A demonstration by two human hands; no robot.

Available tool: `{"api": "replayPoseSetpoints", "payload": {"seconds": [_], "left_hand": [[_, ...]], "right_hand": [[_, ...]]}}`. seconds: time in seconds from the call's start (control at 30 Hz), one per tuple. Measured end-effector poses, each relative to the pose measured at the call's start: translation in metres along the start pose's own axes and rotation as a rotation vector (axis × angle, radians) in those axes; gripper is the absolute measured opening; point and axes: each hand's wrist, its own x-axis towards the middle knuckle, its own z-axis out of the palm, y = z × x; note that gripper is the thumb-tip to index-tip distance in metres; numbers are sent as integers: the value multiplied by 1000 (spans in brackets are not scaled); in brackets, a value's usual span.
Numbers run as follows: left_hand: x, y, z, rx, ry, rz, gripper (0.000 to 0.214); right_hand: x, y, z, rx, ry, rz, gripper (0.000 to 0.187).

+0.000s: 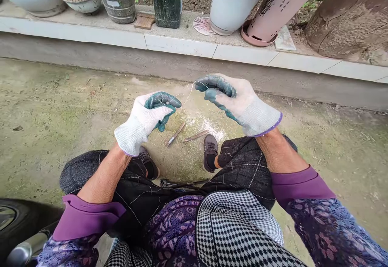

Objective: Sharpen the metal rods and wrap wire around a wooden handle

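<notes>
L glove (pixel 141 123) & R glove (pixel 242 107) are white knit w/ teal rubber palms & purple cuff edges, pale wire (pixel 189 93) btwn them. Below hands, black trousers (pixel 245 170) w/ white check lines, b&w houndstooth apron (pixel 233 230). Behind each hand, plain purple cuffs (pixel 87 218) run into purple-blue floral sleeves (pixel 330 234).

The left hand (pixel 141 121) and right hand (pixel 242 107) wear white knit work gloves (pixel 130 135) with teal rubber-coated palms (pixel 160 100) and thin purple edging. Behind each hand run plain purple cuffs (pixel 300 186) and floral purple sleeves (pixel 330 234). Below the hands are a black-and-white checked apron (pixel 233 234), dark trousers (pixel 248 170) with white stitched lines, and dark sneakers (pixel 210 151).
</notes>
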Motion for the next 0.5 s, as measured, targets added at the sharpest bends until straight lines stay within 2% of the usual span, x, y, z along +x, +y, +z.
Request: {"api": "replayPoseSetpoints", "payload": {"seconds": [0.13, 0.17, 0.27, 0.3, 0.37, 0.47, 0.5], "left_hand": [[-2, 1, 3, 13, 12, 8, 11], [-2, 1, 3, 13, 19, 9, 12], [-1, 0, 4, -21, 71, 20, 15], [0, -1, 4, -37, 98, 31, 16], [1, -3, 5, -54, 149, 53, 17], [4, -5, 7, -47, 192, 73, 17], [4, -5, 8, -48, 196, 76, 17]], "right_hand": [[4, -5, 8, 191, 36, 15, 26], [6, -4, 9, 222, 83, 8, 25], [9, 3, 8, 285, 336, 3, 19], [9, 5, 9, 298, 374, 21, 21], [7, 10, 13, 322, 292, 73, 33], [3, 14, 31, 325, -31, 100, 49], [1, 13, 38, 311, -97, 95, 50]]}}
